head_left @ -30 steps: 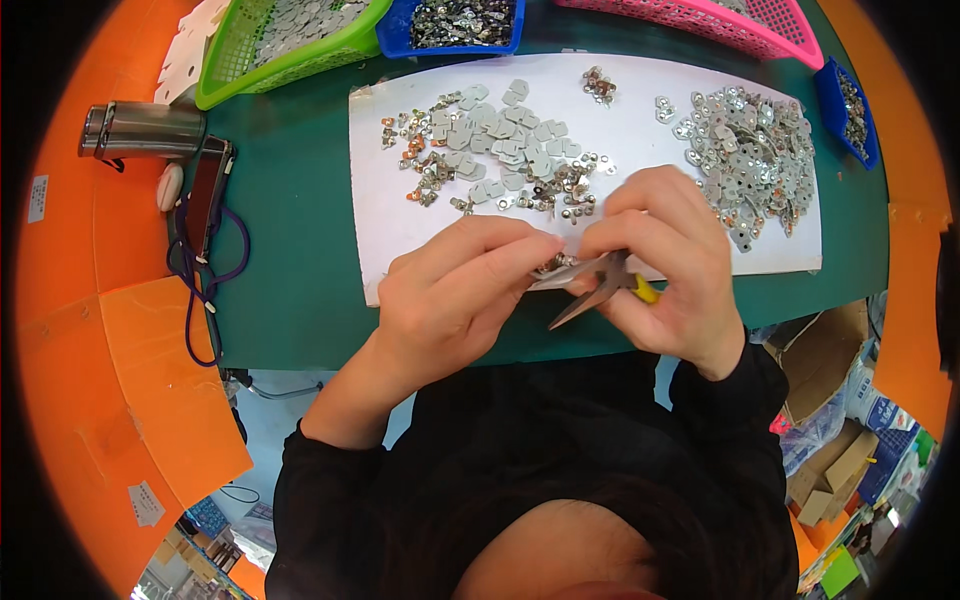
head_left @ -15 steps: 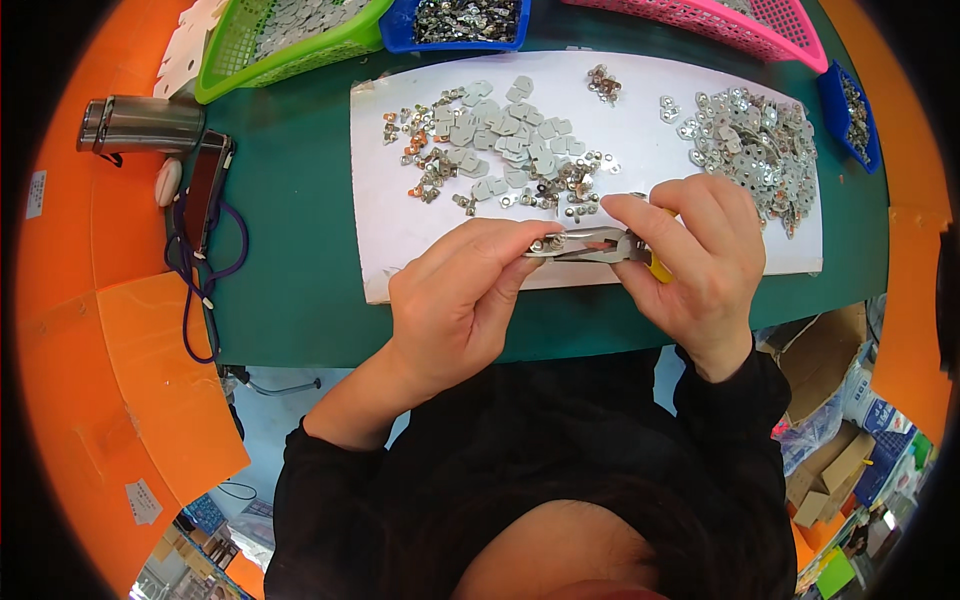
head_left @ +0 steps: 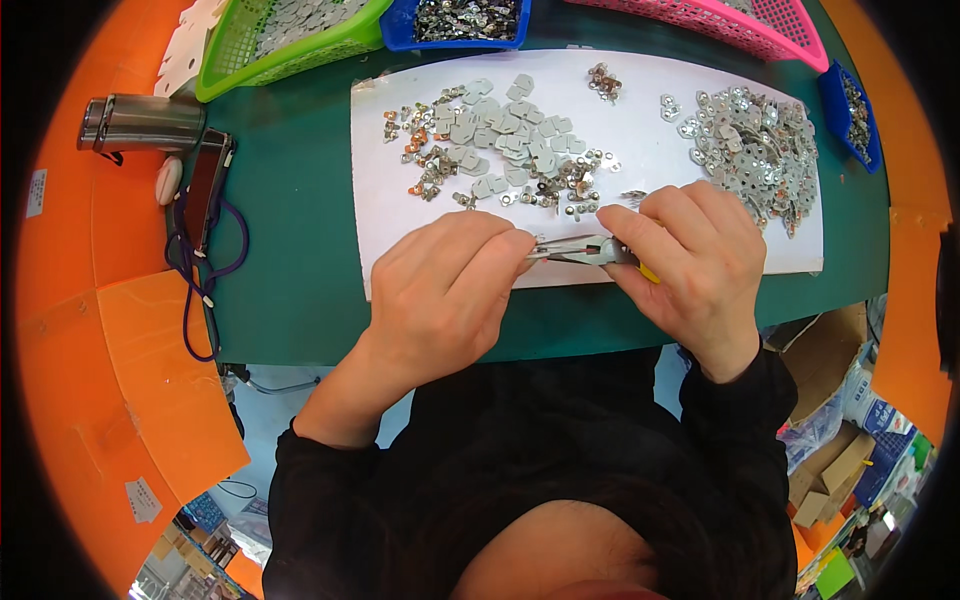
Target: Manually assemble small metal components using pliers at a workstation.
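My right hand [head_left: 697,275] is closed round a pair of pliers [head_left: 592,250] with grey metal jaws and yellow handles, the jaws pointing left. Thumb and fingers of my left hand [head_left: 435,290] pinch a small metal piece [head_left: 541,246] at the plier tips; my fingers hide most of it. Both hands are over the near edge of a white board [head_left: 430,235]. Beyond them lie grey flat plates [head_left: 510,130] among small metal fittings [head_left: 578,183]. A blurred metallic bit [head_left: 633,198] shows just past my right fingertips.
Farther right is a heap of silver metal parts [head_left: 755,150]; a small brown cluster [head_left: 603,82] lies at the back. Green [head_left: 290,68], blue [head_left: 455,46], pink [head_left: 735,42] and small blue [head_left: 835,115] bins edge the green table [head_left: 290,200]. A steel flask [head_left: 155,123] and phone [head_left: 207,185] lie left.
My left hand has rolled over and shifted slightly left, covering more of the metal piece. The pliers have moved a little left. The blurred metallic bit has appeared near my right fingertips.
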`<state>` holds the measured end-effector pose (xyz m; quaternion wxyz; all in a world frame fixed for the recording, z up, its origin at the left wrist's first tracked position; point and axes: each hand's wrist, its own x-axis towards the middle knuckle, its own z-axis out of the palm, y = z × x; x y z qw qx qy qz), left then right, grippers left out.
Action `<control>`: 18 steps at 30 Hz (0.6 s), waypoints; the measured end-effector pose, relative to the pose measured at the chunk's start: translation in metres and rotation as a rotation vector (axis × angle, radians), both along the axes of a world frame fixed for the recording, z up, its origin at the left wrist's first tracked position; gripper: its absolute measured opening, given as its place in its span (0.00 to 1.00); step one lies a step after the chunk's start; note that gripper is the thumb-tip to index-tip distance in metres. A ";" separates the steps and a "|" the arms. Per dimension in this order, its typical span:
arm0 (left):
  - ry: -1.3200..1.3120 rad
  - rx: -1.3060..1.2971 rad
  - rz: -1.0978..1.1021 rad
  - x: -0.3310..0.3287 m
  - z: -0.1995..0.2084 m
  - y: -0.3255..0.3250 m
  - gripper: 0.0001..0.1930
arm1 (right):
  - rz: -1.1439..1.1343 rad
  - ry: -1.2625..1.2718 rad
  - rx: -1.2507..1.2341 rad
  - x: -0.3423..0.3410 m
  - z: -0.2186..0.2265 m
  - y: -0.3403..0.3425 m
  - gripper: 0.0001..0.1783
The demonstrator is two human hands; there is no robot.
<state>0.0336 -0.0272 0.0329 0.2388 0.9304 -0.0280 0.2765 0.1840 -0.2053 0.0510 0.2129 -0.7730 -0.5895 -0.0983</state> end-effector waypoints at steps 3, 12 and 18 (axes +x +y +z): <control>-0.073 -0.043 0.041 0.000 -0.003 0.002 0.07 | -0.027 0.128 0.076 0.000 -0.004 0.003 0.19; 0.110 -0.854 0.140 -0.006 0.002 -0.019 0.07 | -0.066 0.076 0.168 -0.010 -0.003 0.006 0.24; 0.185 -0.905 0.135 -0.004 0.005 -0.023 0.12 | -0.050 -0.082 0.116 -0.005 0.003 0.005 0.27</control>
